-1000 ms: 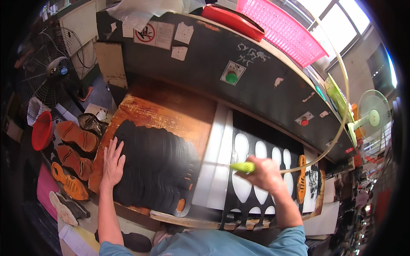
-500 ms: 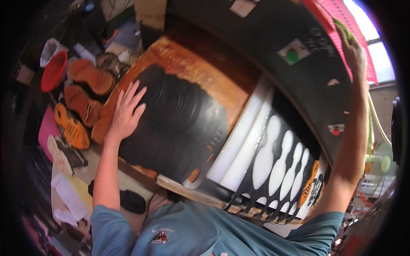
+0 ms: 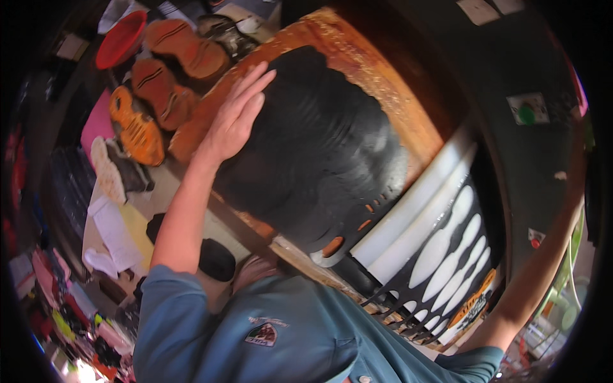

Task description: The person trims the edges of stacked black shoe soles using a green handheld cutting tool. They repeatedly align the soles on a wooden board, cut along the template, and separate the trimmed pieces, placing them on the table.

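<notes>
My left hand (image 3: 235,121) lies along the left edge of a black sheet (image 3: 306,140). Its fingers are stretched out and hold nothing. The sheet rests on a worn brown board (image 3: 364,60), and small slots and an oval hole pierce its lower right corner. My right arm (image 3: 530,281) reaches up along the right rim of the picture. The right hand (image 3: 580,124) there is dark and smeared near the dark upright panel (image 3: 536,70), so its fingers cannot be made out.
Right of the board lie white strips (image 3: 415,204) and a black sheet with sole-shaped cutouts (image 3: 440,255). Brown shoe soles (image 3: 185,48), an orange sole (image 3: 137,127), a red bowl (image 3: 121,39) and papers (image 3: 115,233) crowd the left side. Dark oval pads (image 3: 217,260) sit near my body.
The view has swung left, so the board and sheet appear farther right. My left hand stays by the sheet's left edge. My right hand, earlier around something green, has gone to the dark rim.
</notes>
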Available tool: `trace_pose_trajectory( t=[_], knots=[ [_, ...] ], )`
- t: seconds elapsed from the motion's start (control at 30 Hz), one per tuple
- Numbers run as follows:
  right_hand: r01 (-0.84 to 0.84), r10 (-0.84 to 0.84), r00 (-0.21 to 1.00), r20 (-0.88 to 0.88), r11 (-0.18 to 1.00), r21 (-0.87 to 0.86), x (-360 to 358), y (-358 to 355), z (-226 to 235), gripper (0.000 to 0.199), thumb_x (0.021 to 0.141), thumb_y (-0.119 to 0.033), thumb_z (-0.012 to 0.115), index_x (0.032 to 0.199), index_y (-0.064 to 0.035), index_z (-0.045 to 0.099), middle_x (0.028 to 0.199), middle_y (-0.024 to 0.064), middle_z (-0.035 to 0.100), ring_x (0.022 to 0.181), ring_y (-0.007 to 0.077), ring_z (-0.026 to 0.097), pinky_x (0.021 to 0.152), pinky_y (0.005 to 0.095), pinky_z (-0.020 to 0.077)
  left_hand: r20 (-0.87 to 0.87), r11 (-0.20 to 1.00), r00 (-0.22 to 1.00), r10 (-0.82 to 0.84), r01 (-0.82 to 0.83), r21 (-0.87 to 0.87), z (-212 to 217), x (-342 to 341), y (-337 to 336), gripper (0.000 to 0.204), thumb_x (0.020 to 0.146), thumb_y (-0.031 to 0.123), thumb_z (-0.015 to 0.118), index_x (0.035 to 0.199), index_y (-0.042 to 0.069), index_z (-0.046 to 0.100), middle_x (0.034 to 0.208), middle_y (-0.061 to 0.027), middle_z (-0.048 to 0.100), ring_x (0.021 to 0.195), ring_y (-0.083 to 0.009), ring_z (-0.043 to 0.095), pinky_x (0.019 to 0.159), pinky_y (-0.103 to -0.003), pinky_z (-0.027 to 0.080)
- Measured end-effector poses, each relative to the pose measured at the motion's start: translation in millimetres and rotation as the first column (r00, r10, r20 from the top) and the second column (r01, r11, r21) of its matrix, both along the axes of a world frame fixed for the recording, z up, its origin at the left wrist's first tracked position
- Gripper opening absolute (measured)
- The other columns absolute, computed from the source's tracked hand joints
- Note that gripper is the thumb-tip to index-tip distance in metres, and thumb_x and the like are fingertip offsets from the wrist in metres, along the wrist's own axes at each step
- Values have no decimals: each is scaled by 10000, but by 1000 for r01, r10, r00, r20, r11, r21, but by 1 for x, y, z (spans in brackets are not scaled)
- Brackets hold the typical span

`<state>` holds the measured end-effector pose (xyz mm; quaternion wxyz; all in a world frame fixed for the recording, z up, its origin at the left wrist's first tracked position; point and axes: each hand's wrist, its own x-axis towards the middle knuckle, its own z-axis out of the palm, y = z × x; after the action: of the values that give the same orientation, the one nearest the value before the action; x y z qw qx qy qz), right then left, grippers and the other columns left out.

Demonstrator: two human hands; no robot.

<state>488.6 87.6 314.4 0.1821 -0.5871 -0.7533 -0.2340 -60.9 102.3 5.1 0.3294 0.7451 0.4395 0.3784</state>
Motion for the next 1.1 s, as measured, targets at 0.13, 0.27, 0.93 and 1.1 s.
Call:
trace_pose_trajectory(
  t=[0.13, 0.27, 0.93, 1.1],
  knots=[
    [-180, 197, 980, 7, 907, -380, -113, -68, -104, 300, 728, -71, 911, 871, -24, 652, 813, 138, 648, 725, 339, 655, 665, 435, 523, 256, 993, 967, -2, 33, -114, -3, -7, 2, 518, 1169, 346, 376, 1574, 65, 537, 1667, -133, 477, 1592, -265, 360, 1304, -406, 246],
    [-371, 349, 926, -143, 775, -511, -186, -105, -146, 282, 700, -69, 867, 762, -87, 592, 656, 69, 593, 601, 275, 619, 598, 417, 516, 262, 984, 965, -25, 70, -165, -3, -8, 2, 573, 1187, 374, 270, 1601, 45, 490, 1684, -111, 454, 1603, -246, 337, 1340, -422, 186],
    [52, 14, 996, 84, 669, -742, -168, -169, -133, 339, 787, -209, 904, 817, -40, 612, 714, 123, 643, 698, 337, 668, 667, 450, 531, -39, 1000, 999, -11, 11, 20, -14, -1, 6, 549, 1171, 450, 380, 1530, 97, 598, 1650, -94, 506, 1596, -273, 356, 1338, -467, 177],
    [424, -280, 906, 319, 605, -674, -136, -193, -101, 345, 864, -275, 869, 870, -33, 624, 783, 169, 684, 733, 381, 689, 678, 481, 539, -109, 996, 994, 10, 0, 93, -20, 2, 7, 517, 1156, 414, 450, 1524, 84, 602, 1648, -108, 508, 1591, -283, 366, 1330, -477, 201]
  ],
)
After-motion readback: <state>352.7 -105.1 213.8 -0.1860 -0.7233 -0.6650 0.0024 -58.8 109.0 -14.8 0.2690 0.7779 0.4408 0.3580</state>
